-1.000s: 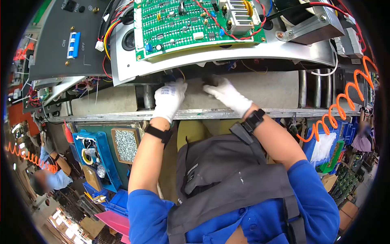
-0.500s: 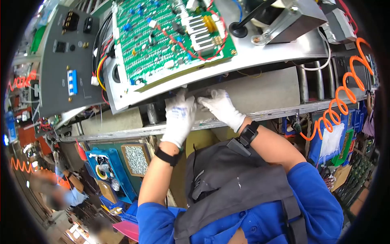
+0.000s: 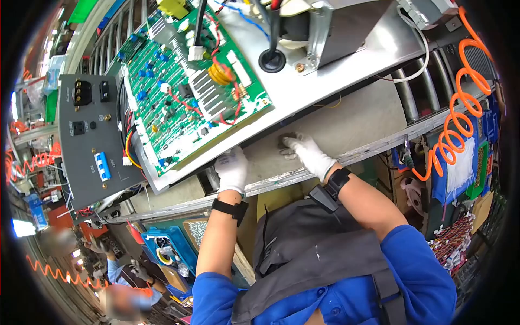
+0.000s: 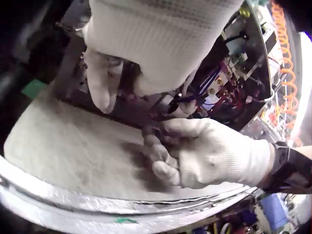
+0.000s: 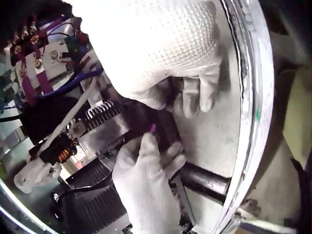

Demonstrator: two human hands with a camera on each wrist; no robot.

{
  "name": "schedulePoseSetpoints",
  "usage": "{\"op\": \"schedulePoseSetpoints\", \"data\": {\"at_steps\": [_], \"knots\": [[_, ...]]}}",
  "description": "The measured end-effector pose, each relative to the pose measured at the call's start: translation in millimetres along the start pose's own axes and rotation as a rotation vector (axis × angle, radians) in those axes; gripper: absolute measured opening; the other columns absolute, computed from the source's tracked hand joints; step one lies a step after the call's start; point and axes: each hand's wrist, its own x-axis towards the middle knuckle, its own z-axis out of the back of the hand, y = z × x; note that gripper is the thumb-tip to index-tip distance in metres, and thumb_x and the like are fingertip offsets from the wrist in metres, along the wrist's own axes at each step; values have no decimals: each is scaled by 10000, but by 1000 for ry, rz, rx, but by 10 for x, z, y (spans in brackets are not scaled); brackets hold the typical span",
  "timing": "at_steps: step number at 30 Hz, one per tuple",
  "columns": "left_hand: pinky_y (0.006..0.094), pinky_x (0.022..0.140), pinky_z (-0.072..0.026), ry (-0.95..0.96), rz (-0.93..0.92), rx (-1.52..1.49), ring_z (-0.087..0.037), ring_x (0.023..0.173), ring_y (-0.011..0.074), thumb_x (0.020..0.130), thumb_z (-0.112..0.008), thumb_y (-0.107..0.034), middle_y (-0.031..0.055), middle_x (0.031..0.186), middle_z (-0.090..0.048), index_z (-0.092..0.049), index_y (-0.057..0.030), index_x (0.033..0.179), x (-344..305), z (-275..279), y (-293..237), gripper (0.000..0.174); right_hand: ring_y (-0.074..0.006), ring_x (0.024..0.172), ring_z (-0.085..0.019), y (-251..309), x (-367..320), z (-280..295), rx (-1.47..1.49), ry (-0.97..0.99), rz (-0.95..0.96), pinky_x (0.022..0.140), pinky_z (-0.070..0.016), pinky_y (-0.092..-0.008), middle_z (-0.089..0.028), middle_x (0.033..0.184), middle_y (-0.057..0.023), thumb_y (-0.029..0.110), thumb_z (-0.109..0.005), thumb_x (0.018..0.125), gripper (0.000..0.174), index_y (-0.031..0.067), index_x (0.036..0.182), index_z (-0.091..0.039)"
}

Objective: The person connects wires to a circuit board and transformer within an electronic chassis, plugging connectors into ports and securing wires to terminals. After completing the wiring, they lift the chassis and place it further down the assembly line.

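Observation:
My left hand [image 3: 232, 167], in a white glove, reaches under the front edge of the metal panel [image 3: 203, 145]. In the left wrist view its forefinger is fairly straight and stands apart from the thumb. A tiny purple tip [image 5: 153, 128] shows right at its fingertip in the right wrist view. My right hand [image 3: 307, 153], gloved too, is over the grey board [image 3: 346, 127] with fingers curled. Between its thumb and forefinger is a small dark piece [image 4: 167, 138], whose kind is unclear. Above the panel sits a green circuit board [image 3: 179, 105]. Wiring [image 4: 214, 90] fills the space beneath.
A black switch plate [image 3: 86, 146] stands at the left. Metal rollers [image 3: 406, 95] and an orange coiled hose [image 3: 460, 103] are at the right. A rail [image 3: 319, 172] borders the bench, with a blue parts bin [image 3: 168, 238] below. Another person [image 3: 127, 292] works at lower left.
The panel with the circuit board has swung round, its left end coming nearer. My hands met close together half a second ago; the right has since drawn away to the right.

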Motion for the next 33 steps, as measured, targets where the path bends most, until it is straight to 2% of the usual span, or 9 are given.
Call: {"op": "schedulePoseSetpoints", "data": {"at_steps": [5, 7, 14, 16, 20, 23, 26, 31, 33], "knots": [[480, 729, -512, 18, 14, 38, -652, 855, 384, 942, -496, -270, 195, 947, -668, -590, -68, 989, 43, 3, -29, 227, -227, 908, -658, 127, 117, 284, 213, -42, 44, 788, -552, -344, -636, 1048, -116, 184, -609, 936, 305, -25, 1149, -546], [472, 764, -513, -6, 20, 68, -650, 899, 377, 939, -500, -270, 200, 986, -666, -606, -68, 1020, 46, -25, -46, 243, -357, 1110, -589, 149, 127, 367, 270, 14, 7, 901, -512, -448, -553, 1228, -190, 150, -557, 959, 412, -63, 1290, -438], [464, 797, -514, 67, 131, 69, -650, 931, 369, 941, -491, -278, 190, 1023, -669, -626, -71, 1028, 65, -12, -133, 262, -369, 1111, -585, 228, 107, 607, 304, 36, -13, 911, -511, -452, -545, 1254, -197, 144, -560, 956, 426, -56, 1307, -424], [457, 801, -519, 94, 145, 87, -651, 941, 367, 945, -474, -283, 183, 1047, -673, -642, -75, 1039, 92, -21, -148, 283, -293, 1017, -627, 342, 19, 614, 293, 2, -2, 844, -535, -386, -585, 1186, -166, 182, -599, 939, 396, -42, 1246, -486], [450, 809, -524, 174, 69, 220, -654, 953, 359, 949, -447, -296, 182, 1075, -672, -654, -77, 1073, 144, -204, 64, 326, -272, 1011, -633, 478, -166, 746, 168, -15, 14, 844, -536, -359, -597, 1182, -172, 203, -599, 947, 420, -52, 1263, -493], [452, 836, -523, 241, 30, 270, -661, 966, 345, 946, -423, -287, 181, 1091, -674, -656, -62, 1095, 154, -43, -111, 357, -198, 949, -649, 536, -385, 976, 124, -57, 139, 835, -536, -313, -642, 1105, -131, 221, -609, 953, 458, -50, 1303, -488], [423, 836, -529, 136, 2, 287, -662, 985, 323, 910, -451, -219, 175, 1097, -674, -631, -68, 1148, 185, -260, 36, 333, -166, 901, -649, 856, -805, 1070, 55, -164, 178, 809, -531, -287, -652, 1043, -100, 213, -629, 944, 475, -45, 1314, -481], [439, 859, -520, 152, 1, 214, -649, 1020, 328, 896, -443, -192, 174, 1126, -666, -601, -79, 1225, 290, -330, 70, 381, -82, 760, -584, 1516, -1354, 791, -161, -433, 647, 700, -486, -251, -620, 853, -19, 184, -650, 929, 436, -23, 1283, -503], [445, 888, -512, 74, -72, 210, -639, 1051, 321, 902, -419, -190, 175, 1154, -655, -585, -83, 1257, 289, -437, 136, 407, -66, 703, -549, 1750, -1334, 734, -325, -561, 760, 660, -464, -244, -601, 793, 4, 192, -647, 928, 319, -2, 1172, -578]]}}
